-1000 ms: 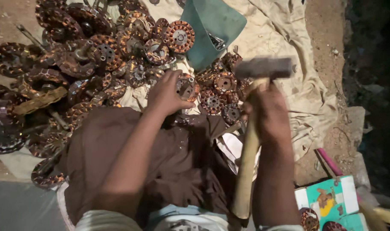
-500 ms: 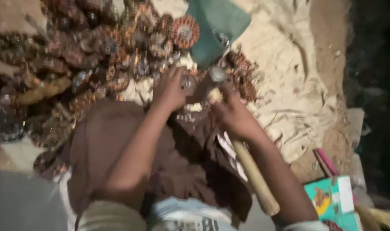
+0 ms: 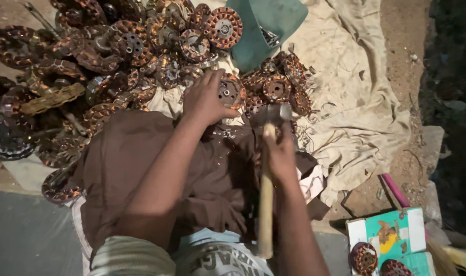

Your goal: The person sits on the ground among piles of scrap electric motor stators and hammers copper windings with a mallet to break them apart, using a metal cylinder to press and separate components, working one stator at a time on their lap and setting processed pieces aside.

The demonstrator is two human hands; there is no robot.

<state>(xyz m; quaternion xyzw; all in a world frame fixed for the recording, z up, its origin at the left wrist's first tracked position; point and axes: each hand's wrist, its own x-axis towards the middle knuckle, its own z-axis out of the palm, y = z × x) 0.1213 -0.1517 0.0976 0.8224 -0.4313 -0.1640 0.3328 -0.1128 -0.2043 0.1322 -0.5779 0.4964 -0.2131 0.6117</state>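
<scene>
My left hand point(image 3: 206, 99) grips a round copper-wound motor stator point(image 3: 230, 92), holding it on the cloth in front of my knees. My right hand point(image 3: 280, 153) is closed around the wooden handle of a hammer point(image 3: 266, 194); its metal head point(image 3: 278, 112) sits just right of the stator, low over the cloth. Brown fabric point(image 3: 156, 168) covers my lap between the arms.
A big heap of copper-wound stators point(image 3: 105, 56) fills the upper left, with a smaller pile point(image 3: 279, 82) beyond the hammer. A green container point(image 3: 263, 25) lies at the top. Beige cloth point(image 3: 355, 102) spreads right. A colourful box point(image 3: 391, 240) with two stators sits at the lower right.
The hammer was raised a second ago, swung down onto the stator, and now its head rests low beside it. My left hand stayed on the stator throughout.
</scene>
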